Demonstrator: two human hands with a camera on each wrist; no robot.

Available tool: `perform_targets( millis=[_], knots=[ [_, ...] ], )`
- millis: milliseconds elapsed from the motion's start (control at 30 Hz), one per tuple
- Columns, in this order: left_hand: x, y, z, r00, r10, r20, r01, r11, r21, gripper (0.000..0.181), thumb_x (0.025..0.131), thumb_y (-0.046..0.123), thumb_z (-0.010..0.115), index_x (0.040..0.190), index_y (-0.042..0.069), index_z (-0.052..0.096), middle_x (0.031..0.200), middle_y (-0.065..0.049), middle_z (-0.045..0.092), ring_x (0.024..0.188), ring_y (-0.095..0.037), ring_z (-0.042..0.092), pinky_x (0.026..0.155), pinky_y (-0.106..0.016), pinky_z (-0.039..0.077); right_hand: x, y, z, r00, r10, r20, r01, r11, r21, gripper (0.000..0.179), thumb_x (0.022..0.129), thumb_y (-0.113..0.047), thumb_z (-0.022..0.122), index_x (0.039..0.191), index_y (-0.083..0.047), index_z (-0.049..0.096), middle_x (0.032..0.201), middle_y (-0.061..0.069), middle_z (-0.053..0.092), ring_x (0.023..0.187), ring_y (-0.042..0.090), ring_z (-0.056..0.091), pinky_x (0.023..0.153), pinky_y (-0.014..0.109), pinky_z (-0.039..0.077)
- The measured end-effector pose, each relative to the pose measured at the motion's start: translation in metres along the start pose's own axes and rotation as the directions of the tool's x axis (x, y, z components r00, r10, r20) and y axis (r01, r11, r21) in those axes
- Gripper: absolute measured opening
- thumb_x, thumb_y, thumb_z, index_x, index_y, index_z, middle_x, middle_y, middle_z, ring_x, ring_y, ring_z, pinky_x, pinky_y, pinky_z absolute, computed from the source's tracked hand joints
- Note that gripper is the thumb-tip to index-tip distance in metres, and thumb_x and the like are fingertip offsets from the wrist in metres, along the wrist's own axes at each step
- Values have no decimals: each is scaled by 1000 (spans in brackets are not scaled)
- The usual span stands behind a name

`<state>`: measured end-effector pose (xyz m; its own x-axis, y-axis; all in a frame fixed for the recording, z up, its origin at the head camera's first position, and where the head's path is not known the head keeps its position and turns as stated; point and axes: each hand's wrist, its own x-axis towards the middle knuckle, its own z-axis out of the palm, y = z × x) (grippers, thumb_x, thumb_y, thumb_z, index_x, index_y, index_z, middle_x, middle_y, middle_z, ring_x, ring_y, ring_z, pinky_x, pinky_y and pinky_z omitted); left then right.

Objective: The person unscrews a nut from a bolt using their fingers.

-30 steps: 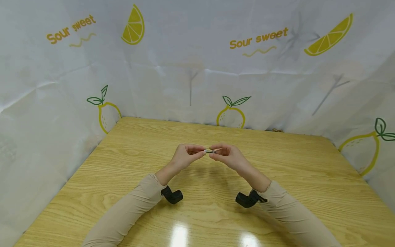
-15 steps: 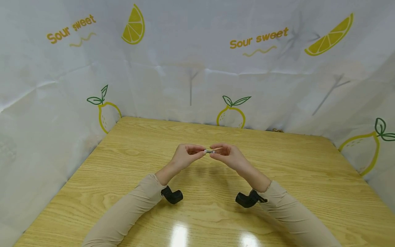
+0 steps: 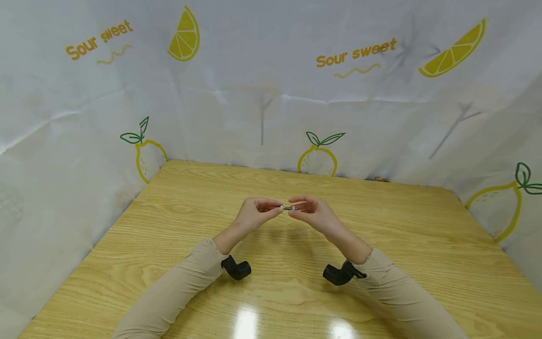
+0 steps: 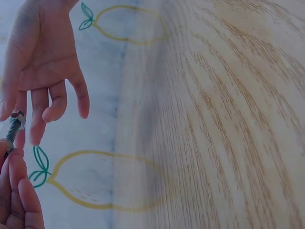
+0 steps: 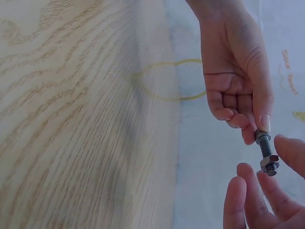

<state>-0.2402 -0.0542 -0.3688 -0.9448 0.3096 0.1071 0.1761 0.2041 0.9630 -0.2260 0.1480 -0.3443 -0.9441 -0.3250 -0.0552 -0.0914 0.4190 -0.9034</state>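
A metal bolt with a hex nut on its threads is held level above the table in the head view. My left hand pinches the bolt's head end between thumb and fingertips. On the other side, my right hand has its thumb and fingers spread around the nut, with a gap showing between them. In the right wrist view the right thumb lies to one side of the nut, and the threaded tip sticks out past it. The left wrist view catches only part of the bolt at its left edge.
Below the hands spreads a wood-grain table. A white cloth with lemon prints hangs along its back and sides. Black wrist mounts, one on the left and one on the right, stick out from under the sleeves.
The right thumb and fingers have parted slightly from around the nut, which shows more clearly. The left hand stays where it was on the bolt.
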Motion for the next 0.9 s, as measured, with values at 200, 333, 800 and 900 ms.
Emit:
perform_targets(
  millis=[200,333,800,900],
  knots=[
    [0,0,0,1000,0,-7,0,1000,-8,23,88,15,66,108,6,70,105,-13,71,88,-16,67,82,-37,55,0,0,0,1000,8,-3,-8,1000,-18,37,95,-28,55,122,-3,59,116,17,65,109,33,59,102,53,40],
    [-1,1,0,1000,-7,-6,7,1000,0,24,88,17,66,109,6,70,106,-13,70,90,-18,67,82,-36,55,0,-1,1,999,6,-32,-6,1000,-4,36,91,-24,62,121,-4,59,119,15,63,109,27,59,99,50,44],
    [0,0,0,1000,-26,-17,26,1000,-11,23,87,17,67,108,8,71,106,-12,71,86,-11,66,81,-35,55,0,-1,0,999,38,2,-38,999,-39,38,94,-34,55,120,-6,60,112,14,67,107,32,59,101,55,40],
    [0,0,0,999,-29,-14,28,1000,-12,23,87,17,67,108,7,71,106,-13,71,86,-11,66,83,-39,54,0,0,1,1000,10,-12,-11,999,-31,34,92,-27,60,120,-7,60,115,14,65,107,29,60,98,52,43]
  ],
)
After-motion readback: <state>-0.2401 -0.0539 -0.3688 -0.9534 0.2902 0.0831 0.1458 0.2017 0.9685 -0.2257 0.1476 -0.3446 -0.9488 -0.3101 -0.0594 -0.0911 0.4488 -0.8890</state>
